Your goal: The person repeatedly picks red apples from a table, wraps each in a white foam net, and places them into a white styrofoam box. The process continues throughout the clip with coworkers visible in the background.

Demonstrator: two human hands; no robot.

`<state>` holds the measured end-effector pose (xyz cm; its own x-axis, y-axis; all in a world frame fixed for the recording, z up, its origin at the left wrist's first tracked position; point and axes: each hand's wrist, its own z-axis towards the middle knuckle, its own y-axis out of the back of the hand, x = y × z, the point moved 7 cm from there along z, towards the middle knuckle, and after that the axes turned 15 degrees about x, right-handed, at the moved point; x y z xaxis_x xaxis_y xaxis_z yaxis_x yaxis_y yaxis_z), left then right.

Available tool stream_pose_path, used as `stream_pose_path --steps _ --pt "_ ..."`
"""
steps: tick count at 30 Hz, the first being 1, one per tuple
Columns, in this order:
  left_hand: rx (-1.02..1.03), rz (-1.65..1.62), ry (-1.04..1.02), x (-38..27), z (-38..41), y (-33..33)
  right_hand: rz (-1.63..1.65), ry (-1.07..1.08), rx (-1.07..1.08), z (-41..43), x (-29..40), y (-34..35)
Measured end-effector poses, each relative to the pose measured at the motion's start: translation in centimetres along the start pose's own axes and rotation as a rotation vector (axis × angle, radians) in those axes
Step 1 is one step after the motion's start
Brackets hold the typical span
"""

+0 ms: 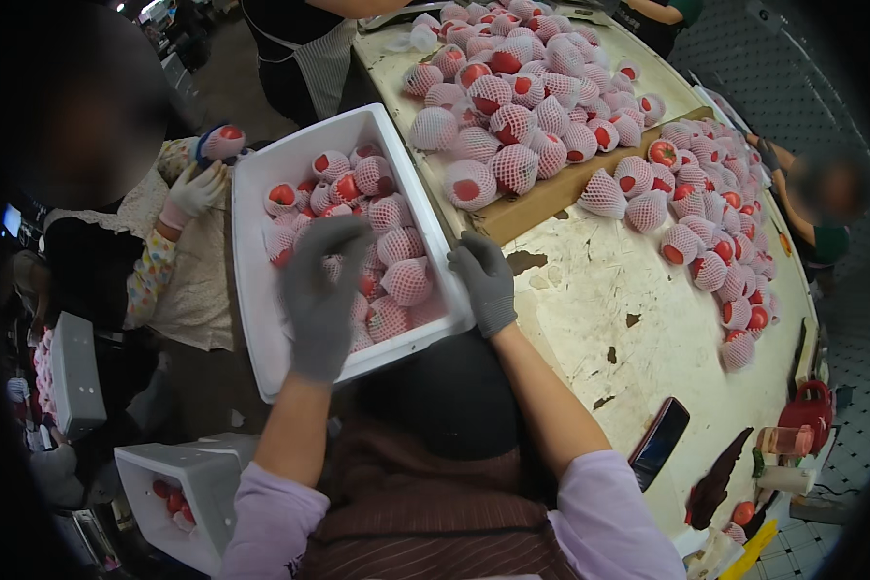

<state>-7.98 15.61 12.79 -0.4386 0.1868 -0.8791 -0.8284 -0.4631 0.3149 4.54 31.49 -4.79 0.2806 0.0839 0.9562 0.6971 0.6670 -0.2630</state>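
In front of me a white foam box (249,239) holds many red tomatoes in pink foam-net sleeves (406,281). My left hand (322,297), in a grey glove, hovers over the tomatoes, slightly blurred. Its thumb and fingers are bent and apart, with nothing seen between them. My right hand (484,279), also gloved in grey, is at the box's right rim with its fingers curled. Whether it grips that rim is not clear. Part of the box's contents is hidden behind my left hand.
Netted tomatoes (515,94) pile up on the worn table (565,319) behind a cardboard strip (551,192); a second pile (718,217) lies right. A phone (658,444) rests nearby. At left, a person's gloved hand (196,194) is beside a netted tomato (223,141). Another foam box (210,486) stands lower left.
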Motion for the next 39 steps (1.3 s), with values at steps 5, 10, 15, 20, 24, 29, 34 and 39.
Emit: stream_pose_path --steps 5,10,15,20,24,29,34,39 --pt "0.515 0.798 0.553 16.9 -0.3 -7.4 0.099 -0.053 0.071 0.2 0.1 -1.5" --pt "0.548 0.689 0.625 16.9 0.9 -8.1 0.088 -0.045 0.084 0.1 0.3 -1.2" --pt "0.164 0.152 0.255 17.5 -1.2 -3.8 0.061 -0.052 0.103 -0.6 1.6 -1.7" --pt "0.033 -0.004 0.070 7.2 -2.0 -4.3 -0.139 -0.131 0.384 -1.5 4.6 -4.8" --pt "-0.068 0.298 -0.220 3.1 -3.5 -5.2 -0.306 0.169 0.207 -3.0 6.7 -6.1" --pt "-0.012 -0.363 0.000 5.1 -4.1 -6.5 -0.141 0.065 -0.068 -4.1 8.1 -3.9" --pt "-0.004 -0.103 0.200 6.6 -4.2 -6.3 0.204 -0.121 0.027 -3.8 6.8 -2.9" --pt "0.049 -0.844 0.187 6.2 -4.2 -6.7 0.313 -0.149 0.208 -3.3 6.8 -3.4"
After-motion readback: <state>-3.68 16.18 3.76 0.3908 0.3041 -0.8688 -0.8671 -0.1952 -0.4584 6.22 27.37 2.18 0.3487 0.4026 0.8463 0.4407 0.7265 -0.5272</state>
